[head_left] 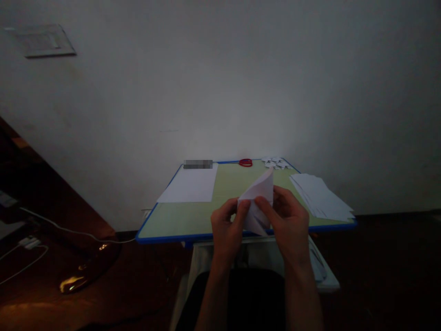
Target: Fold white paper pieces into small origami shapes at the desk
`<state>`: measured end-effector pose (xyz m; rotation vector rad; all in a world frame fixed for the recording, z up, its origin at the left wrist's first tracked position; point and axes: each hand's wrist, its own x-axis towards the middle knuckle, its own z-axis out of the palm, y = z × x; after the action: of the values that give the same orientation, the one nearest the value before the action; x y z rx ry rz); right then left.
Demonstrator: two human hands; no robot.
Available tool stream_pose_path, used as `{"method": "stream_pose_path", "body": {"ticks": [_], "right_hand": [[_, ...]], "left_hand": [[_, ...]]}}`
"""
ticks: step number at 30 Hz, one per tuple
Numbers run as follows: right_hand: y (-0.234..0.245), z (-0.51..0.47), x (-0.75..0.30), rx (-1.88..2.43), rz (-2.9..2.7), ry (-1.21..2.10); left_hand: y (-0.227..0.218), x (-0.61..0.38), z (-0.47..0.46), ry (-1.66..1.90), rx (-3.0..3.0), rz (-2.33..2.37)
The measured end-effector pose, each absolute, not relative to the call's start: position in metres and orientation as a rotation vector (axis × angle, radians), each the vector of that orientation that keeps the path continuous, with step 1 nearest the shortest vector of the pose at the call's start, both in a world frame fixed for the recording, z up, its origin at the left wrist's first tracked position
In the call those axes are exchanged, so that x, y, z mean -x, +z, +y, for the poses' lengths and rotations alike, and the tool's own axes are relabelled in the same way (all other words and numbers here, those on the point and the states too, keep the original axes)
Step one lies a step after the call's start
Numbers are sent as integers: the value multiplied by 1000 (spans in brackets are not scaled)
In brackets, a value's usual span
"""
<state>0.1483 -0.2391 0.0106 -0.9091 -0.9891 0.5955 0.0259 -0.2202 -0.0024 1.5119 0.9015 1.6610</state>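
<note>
Forearms (303,294) fill the bottom edge; just below and right of frame centre, I see left hand (227,225) and right hand (292,220) both pinching folded paper (260,188) between them, long axis near upright, neither hand nearer

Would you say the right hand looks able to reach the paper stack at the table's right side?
Probably yes: the paper stack lies beyond the right hand, with nothing visible blocking the way, though that hand is holding the folded paper.
</note>
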Motion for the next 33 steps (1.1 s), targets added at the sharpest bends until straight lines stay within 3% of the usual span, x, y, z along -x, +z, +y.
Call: {"method": "stream_pose_path", "body": {"ticks": [15,26,33], "right_hand": [[9,-238,-150,917,-994,593],[13,-241,-157,856,-925,794],[9,-236,-170,804,-812,692]], "left_hand": [[0,-25,-221,1651,-1540,929],[7,-22,-222,1542,-1712,893],[7,-19,-216,1416,-1848,838]]}}
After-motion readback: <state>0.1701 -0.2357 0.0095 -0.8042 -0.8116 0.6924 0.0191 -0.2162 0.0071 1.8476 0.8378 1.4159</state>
